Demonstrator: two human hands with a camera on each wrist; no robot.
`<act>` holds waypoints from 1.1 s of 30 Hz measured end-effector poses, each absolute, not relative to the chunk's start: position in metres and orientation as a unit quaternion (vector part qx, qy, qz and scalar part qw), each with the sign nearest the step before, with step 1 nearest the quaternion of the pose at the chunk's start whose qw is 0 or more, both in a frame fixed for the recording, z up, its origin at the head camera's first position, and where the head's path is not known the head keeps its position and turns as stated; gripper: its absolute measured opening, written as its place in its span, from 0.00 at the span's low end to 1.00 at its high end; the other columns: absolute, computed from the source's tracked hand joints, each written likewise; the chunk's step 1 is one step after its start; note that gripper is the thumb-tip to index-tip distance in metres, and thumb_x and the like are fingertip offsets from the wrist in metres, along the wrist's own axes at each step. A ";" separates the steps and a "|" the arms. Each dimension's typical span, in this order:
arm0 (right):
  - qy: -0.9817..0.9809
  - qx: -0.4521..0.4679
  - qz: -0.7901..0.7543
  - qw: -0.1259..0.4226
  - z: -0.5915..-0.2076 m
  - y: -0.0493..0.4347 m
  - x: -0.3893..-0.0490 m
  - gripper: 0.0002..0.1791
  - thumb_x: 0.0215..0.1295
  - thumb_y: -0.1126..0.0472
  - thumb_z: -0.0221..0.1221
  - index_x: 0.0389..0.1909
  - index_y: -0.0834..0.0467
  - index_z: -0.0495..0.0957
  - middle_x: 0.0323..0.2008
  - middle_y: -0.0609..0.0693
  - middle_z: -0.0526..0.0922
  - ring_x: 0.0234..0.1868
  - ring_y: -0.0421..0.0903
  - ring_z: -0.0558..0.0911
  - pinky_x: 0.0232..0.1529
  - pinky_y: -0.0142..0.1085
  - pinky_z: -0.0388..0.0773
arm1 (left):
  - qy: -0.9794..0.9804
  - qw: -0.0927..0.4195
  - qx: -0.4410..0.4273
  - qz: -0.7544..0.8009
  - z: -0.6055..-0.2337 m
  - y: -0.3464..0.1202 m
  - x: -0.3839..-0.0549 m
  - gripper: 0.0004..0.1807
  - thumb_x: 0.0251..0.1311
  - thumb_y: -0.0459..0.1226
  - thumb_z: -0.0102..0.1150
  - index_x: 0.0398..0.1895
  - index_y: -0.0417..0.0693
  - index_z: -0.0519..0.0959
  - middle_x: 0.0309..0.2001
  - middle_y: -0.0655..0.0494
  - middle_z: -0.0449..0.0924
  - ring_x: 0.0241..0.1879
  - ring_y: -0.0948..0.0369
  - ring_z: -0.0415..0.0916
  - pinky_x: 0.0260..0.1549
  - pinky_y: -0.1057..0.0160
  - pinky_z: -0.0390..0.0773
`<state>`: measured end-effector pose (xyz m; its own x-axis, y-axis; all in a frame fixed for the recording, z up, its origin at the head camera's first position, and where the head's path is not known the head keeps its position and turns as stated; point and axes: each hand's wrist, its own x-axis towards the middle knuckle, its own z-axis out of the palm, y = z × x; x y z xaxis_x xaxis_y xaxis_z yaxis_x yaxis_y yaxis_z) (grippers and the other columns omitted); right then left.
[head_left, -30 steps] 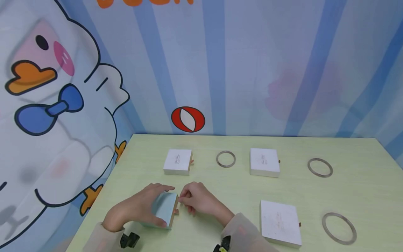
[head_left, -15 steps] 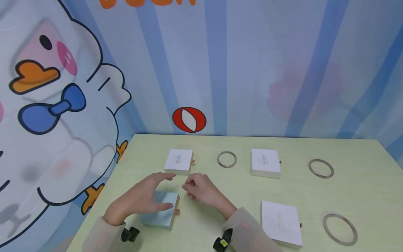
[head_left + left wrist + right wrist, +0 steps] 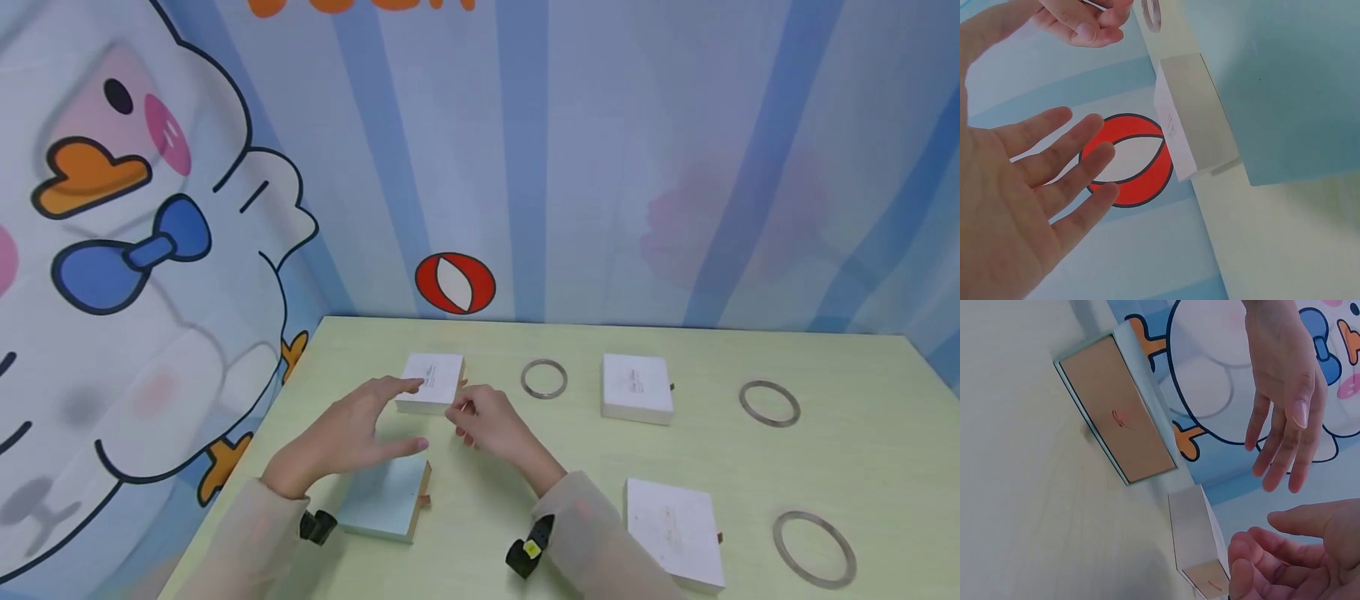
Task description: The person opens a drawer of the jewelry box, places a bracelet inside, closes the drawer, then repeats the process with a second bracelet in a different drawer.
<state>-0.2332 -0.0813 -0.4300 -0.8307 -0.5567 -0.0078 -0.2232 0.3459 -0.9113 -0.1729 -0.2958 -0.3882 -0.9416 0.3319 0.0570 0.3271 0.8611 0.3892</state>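
Note:
My left hand [image 3: 352, 429] is above the table with its fingers spread and thumb apart, holding nothing. Below it lies a light blue drawer-style box [image 3: 382, 504] with a small brown ribbon tab on its right side. The fingers of my left hand overlap the back-left white box [image 3: 447, 371] in the head view. My right hand [image 3: 491, 421] hovers just in front of that white box's right corner. Its fingers are loosely curled; in the right wrist view the thumb of the right hand [image 3: 1310, 562] stands apart from them, with nothing between.
A small grey ring [image 3: 544, 395] lies right of the back-left white box. Farther right are a second white box [image 3: 636, 387] and another ring [image 3: 770, 423]. At front right are a larger white box [image 3: 675, 533] and a larger ring [image 3: 813, 582]. A printed cloth wall [image 3: 600, 167] rises behind the table.
Both hands have moved up and away from the light blue box toward the back-left white box. The left hand has let go of the blue box, which stays on the table.

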 end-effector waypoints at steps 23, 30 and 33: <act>0.842 -0.157 -0.496 0.144 -0.427 -0.082 -0.268 0.09 0.74 0.63 0.56 0.46 0.66 0.74 0.26 0.57 0.78 0.27 0.58 0.82 0.21 0.32 0.75 | 0.973 0.008 0.155 0.174 -0.391 -0.299 -0.228 0.43 0.55 0.59 0.66 0.72 0.51 0.67 0.68 0.47 0.66 0.64 0.49 0.65 0.58 0.39 0.70; 0.853 -0.143 -0.479 0.150 -0.435 -0.084 -0.279 0.10 0.74 0.64 0.55 0.48 0.68 0.74 0.28 0.60 0.80 0.24 0.52 0.81 0.20 0.32 0.74 | 0.974 0.013 0.155 0.165 -0.395 -0.296 -0.238 0.44 0.53 0.57 0.69 0.72 0.51 0.68 0.68 0.47 0.66 0.64 0.49 0.65 0.59 0.40 0.70; 0.859 -0.144 -0.468 0.150 -0.438 -0.086 -0.283 0.11 0.74 0.65 0.54 0.49 0.70 0.75 0.28 0.62 0.82 0.21 0.50 0.80 0.19 0.31 0.72 | 0.975 0.020 0.152 0.163 -0.397 -0.295 -0.241 0.45 0.51 0.56 0.71 0.72 0.51 0.68 0.68 0.47 0.66 0.63 0.49 0.65 0.59 0.41 0.70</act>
